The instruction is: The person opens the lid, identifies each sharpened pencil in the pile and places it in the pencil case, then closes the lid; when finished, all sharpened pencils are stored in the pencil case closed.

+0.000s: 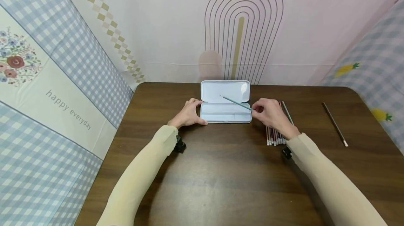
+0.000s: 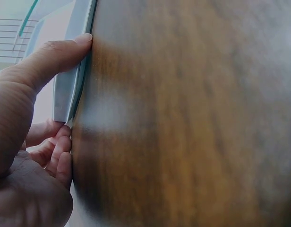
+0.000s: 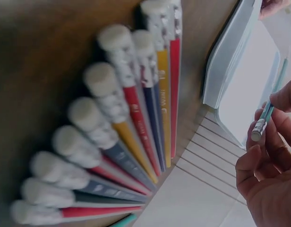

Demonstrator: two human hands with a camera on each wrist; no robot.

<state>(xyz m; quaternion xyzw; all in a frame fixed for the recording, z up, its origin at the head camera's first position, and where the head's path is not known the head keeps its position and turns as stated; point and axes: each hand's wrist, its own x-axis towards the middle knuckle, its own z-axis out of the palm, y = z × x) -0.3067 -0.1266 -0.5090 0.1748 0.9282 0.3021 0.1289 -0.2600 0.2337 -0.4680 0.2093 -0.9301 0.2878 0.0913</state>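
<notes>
A pale blue-white pencil case (image 1: 217, 117) lies with its lid (image 1: 217, 91) raised at the back of the table. My left hand (image 1: 188, 113) grips the left end of the case, its thumb (image 2: 65, 53) against the front edge and its fingers round the side. With thumb and fingertips, my right hand (image 1: 269, 114) pinches a green pencil (image 1: 235, 102) close to its eraser end. That pencil slants over the case, its tip toward the lid. Under and beside the right hand lies a bunch of pencils (image 3: 136, 109), red, yellow and dark, with white erasers.
A single dark pencil (image 1: 335, 124) lies apart on the right side of the brown wooden table (image 1: 202, 180). Printed cloth (image 1: 170, 26) hangs behind the table's back edge, and checked cloth (image 1: 63, 121) stands along the left.
</notes>
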